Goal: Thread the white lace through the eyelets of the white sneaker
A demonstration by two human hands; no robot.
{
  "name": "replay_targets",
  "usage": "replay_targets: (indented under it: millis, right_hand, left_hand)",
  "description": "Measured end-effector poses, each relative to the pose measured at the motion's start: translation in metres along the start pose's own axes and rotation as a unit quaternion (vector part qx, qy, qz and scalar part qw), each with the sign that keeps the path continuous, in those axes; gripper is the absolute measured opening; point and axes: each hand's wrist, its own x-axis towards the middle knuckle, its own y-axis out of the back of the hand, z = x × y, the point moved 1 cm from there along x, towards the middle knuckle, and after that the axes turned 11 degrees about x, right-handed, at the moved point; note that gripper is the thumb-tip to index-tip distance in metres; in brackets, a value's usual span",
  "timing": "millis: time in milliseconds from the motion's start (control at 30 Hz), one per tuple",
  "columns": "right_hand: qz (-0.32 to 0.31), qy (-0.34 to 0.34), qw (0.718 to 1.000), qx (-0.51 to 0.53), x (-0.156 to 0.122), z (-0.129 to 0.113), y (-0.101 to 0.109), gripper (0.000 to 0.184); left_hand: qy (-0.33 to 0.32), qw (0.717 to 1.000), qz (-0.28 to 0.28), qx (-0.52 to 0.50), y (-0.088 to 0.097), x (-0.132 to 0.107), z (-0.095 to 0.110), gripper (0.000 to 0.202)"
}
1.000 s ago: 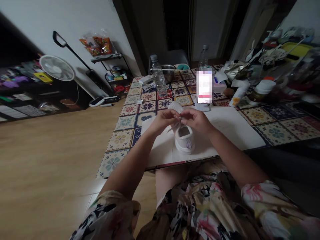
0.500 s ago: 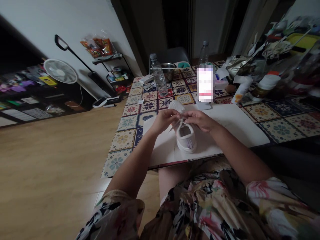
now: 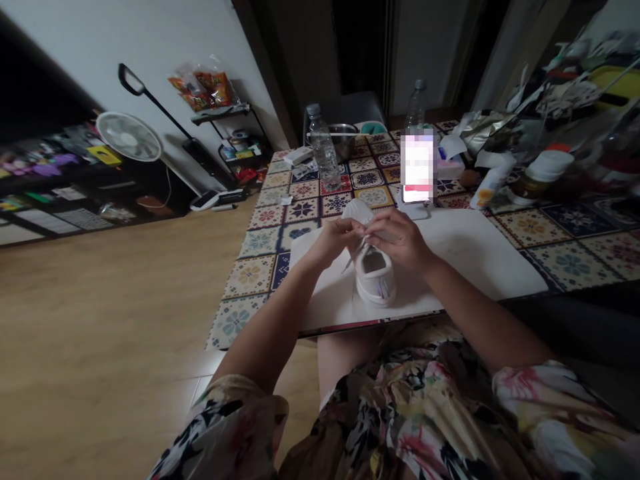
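Note:
A small white shoe (image 3: 374,275) stands on a white board (image 3: 465,253) on the patterned table, its heel toward me. My left hand (image 3: 334,239) is closed in a pinch over the shoe's lacing area, and a thin white lace end hangs down from it beside the shoe. My right hand (image 3: 397,237) is curled over the top of the shoe, its fingertips meeting the left hand's. What the right fingers pinch is hidden.
A phone on a stand (image 3: 417,170) stands just behind the shoe. Two clear water bottles (image 3: 323,148), a metal bowl (image 3: 343,137) and jars and clutter (image 3: 543,170) fill the far and right table. A fan (image 3: 129,137) and wooden floor (image 3: 100,320) lie to the left.
Both hands have drawn closer together over the shoe's laces, the right hand curling further over the top. The view has shifted slightly.

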Motion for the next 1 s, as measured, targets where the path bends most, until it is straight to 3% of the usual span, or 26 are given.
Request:
replay_targets:
  millis: [100,233,400,567,667,800,867,1000]
  right_hand:
    - [-0.014,0.048,0.998,-0.039,0.000,-0.002,0.003,0.006]
    - [-0.035,0.024,0.999,0.034,0.002,-0.003,0.012,0.006]
    - [-0.152,-0.016,0.974,0.165,0.002,-0.005,0.017,0.011]
    - [-0.198,-0.023,0.955,0.219,0.002,-0.003,0.015,0.013]
    - [-0.195,-0.058,0.955,0.216,0.001,-0.001,0.018,0.015]
    - [-0.108,-0.103,0.973,0.175,0.001,0.005,0.024,0.017]
    - [-0.086,-0.072,0.986,0.125,0.002,0.009,0.025,0.015]
    - [-0.135,0.003,0.991,-0.009,0.002,0.016,0.020,0.010]
  left_hand:
    - [0.000,1.000,-0.005,-0.002,0.000,0.001,-0.002,0.043]
    - [-0.008,1.000,-0.002,0.020,0.005,0.006,-0.010,0.041]
    - [-0.076,0.987,0.041,0.133,0.013,0.013,-0.020,0.028]
    - [-0.104,0.958,0.071,0.256,0.012,0.013,-0.016,0.009]
    - [-0.129,0.952,0.071,0.268,0.013,0.011,-0.011,0.009]
    - [-0.139,0.964,0.065,0.215,0.019,0.008,-0.008,0.010]
    - [-0.135,0.973,0.043,0.183,0.023,0.006,-0.006,0.017]
    - [-0.128,0.970,-0.088,0.187,0.027,0.002,0.000,0.025]
